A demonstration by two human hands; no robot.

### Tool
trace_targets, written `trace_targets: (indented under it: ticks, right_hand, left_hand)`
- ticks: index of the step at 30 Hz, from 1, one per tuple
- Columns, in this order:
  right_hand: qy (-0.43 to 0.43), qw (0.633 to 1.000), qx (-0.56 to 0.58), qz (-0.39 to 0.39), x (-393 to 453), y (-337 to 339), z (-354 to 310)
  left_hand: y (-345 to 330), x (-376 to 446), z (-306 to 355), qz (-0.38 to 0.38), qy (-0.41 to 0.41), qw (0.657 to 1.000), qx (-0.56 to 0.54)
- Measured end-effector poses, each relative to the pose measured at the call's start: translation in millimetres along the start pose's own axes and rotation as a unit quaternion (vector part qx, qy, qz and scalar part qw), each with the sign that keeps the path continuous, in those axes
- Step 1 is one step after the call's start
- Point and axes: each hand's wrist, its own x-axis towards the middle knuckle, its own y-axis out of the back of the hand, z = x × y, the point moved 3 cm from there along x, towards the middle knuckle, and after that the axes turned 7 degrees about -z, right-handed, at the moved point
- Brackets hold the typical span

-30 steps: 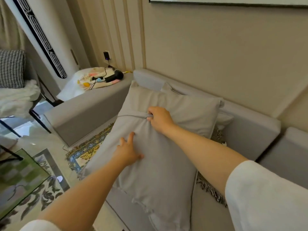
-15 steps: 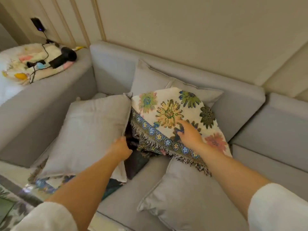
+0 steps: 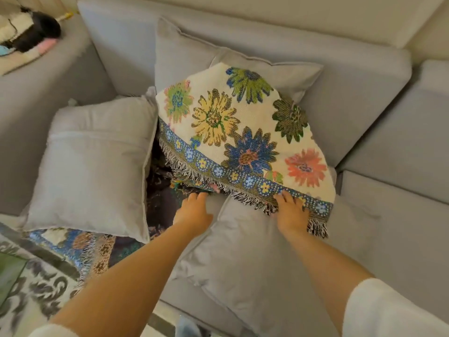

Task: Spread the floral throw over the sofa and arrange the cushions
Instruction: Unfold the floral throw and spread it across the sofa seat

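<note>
The floral throw (image 3: 243, 132), cream with big flowers and a fringed blue border, lies bunched over a grey cushion (image 3: 279, 66) that leans on the back of the grey sofa (image 3: 364, 93). Another part of the throw hangs off the seat front at lower left. My right hand (image 3: 290, 211) grips the fringed border at its lower edge. My left hand (image 3: 194, 211) lies with fingers stretched out, its tips touching the dark folded underside of the throw. A grey cushion (image 3: 92, 166) sits to the left. Another (image 3: 255, 259) lies flat on the seat under my arms.
A third grey cushion (image 3: 179, 52) stands against the sofa back. On the sofa's left arm (image 3: 48, 98) rest a black device (image 3: 41, 30) with a cord and a patterned cloth. A patterned rug (image 3: 36, 295) and a glass table corner (image 3: 9, 271) are at lower left.
The view has moved closer and lower over the seat. My left hand has left the left cushion's edge and reached right to the throw's underside. My right hand slid down to the fringed border.
</note>
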Motion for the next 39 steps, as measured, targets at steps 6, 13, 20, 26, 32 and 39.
trace_targets:
  ticks: [6, 13, 20, 26, 32, 39]
  right_hand:
    - [0.035, 0.959, 0.275, 0.059, -14.9, 65.1, -1.9]
    - [0.141, 0.836, 0.522, 0.092, -129.9, 191.9, -42.7]
    - [0.155, 0.671, 0.718, 0.099, -237.7, 259.8, 0.5]
    - [0.173, 0.719, 0.671, 0.048, -294.0, 242.5, 7.3]
    - [-0.003, 0.817, 0.542, 0.196, -318.9, 222.1, 49.0]
    - [0.124, 0.918, 0.352, 0.132, -322.0, 227.7, -3.0]
  left_hand:
    - [5.4, -25.2, 30.3, 0.064, -0.022, 0.998, -0.017]
    - [65.1, -72.5, 74.9, 0.200, -0.099, 0.975, -0.013]
    - [163.0, -101.2, 69.5, 0.239, -0.194, 0.950, 0.059]
    - [132.6, -114.1, 92.9, 0.081, -0.246, 0.940, 0.221]
    - [104.2, -125.1, 103.3, 0.082, -0.296, 0.945, 0.107]
    - [172.3, -248.6, 202.5, 0.094, -0.467, 0.877, -0.071]
